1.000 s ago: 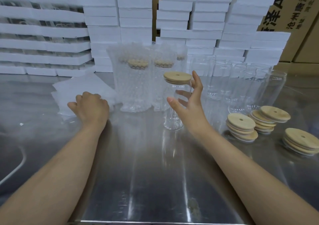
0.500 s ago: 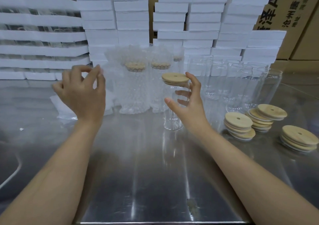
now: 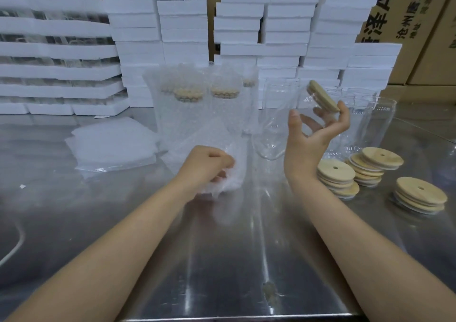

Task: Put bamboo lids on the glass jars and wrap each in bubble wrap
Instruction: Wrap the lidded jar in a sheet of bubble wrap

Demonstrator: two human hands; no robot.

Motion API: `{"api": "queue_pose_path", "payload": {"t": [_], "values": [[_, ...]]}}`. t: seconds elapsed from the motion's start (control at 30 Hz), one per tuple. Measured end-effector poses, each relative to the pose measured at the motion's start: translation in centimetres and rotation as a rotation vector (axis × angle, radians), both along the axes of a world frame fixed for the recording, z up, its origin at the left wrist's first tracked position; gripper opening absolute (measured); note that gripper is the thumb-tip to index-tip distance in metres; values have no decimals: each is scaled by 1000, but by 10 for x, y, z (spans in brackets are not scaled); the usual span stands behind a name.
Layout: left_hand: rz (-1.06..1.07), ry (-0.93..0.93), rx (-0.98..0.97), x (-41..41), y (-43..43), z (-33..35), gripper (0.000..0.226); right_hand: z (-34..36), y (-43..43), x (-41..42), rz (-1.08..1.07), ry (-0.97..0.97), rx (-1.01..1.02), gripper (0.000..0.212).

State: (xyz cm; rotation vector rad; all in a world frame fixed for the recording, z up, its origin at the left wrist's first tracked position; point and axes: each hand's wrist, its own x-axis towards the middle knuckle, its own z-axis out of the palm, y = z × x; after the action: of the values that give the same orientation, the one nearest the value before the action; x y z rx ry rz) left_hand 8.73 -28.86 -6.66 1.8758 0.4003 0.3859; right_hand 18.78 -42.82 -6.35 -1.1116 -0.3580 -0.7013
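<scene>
The right hand (image 3: 313, 139) curls its fingers round a lidded glass jar (image 3: 276, 131) and holds it off the table, tilted, with the bamboo lid (image 3: 323, 97) up past the fingertips and the base angled down toward the other hand. Just beside that base, the left hand (image 3: 207, 166) grips a bunched piece of bubble wrap (image 3: 222, 139); whether it is a sheet or a pouch cannot be told. The step looks like bringing jar and wrap together. Done well, the base goes in first, the lid stays pressed on, and the wrap is opened wide before the glass meets it.

Half a second ago the jar stood upright on the steel table (image 3: 222, 260) with the right hand open beside it, and the left hand was raised with the wrap. Now the jar is lifted and tipped, and the left hand is low.

Beyond the grip stand wrapped jars (image 3: 182, 109); to its right, loose lids (image 3: 336, 173) and bare jars (image 3: 377, 121).
</scene>
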Motion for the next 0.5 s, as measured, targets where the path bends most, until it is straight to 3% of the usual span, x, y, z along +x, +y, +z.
{"api": "queue_pose_path", "payload": {"t": [0.07,0.13,0.27,0.43,0.5], "values": [[-21,-7,-269,-1,5,7,13,1,1,0,6,20,32,76],[-101,72,-369,-4,9,9,8,3,2,-1,16,43,40,76],[-174,203,29,-2,2,-5,19,5,2,-3,24,55,36,76],[48,-99,114,8,-6,-15,16,11,2,-9,55,58,102,75],[38,-129,45,10,-6,-16,10,15,0,-10,117,73,183,74]]}}
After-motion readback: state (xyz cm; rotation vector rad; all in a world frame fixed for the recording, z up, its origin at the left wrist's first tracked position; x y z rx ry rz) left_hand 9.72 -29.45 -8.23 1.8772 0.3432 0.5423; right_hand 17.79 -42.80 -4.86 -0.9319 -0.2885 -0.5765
